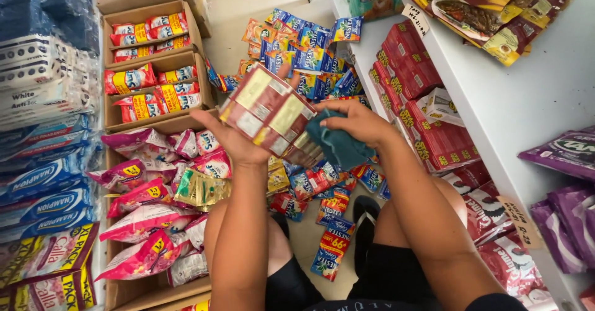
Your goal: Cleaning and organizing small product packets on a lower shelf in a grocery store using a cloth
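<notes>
— What sort of place is it?

— A shop aisle: pale floor beyond the hands, white shelf to their right, cardboard boxes to their left.

— How many things are held?

— One strip of red-and-tan sachets, gripped from below by the left hand. The right hand, just beside it, is clenched on one teal cloth that touches the strip's lower end.

— And the packages around?

— Blue and orange sachets lie scattered beyond the hands; pink bags fill a box lower left; red packs lean against the shelf at right.
</notes>
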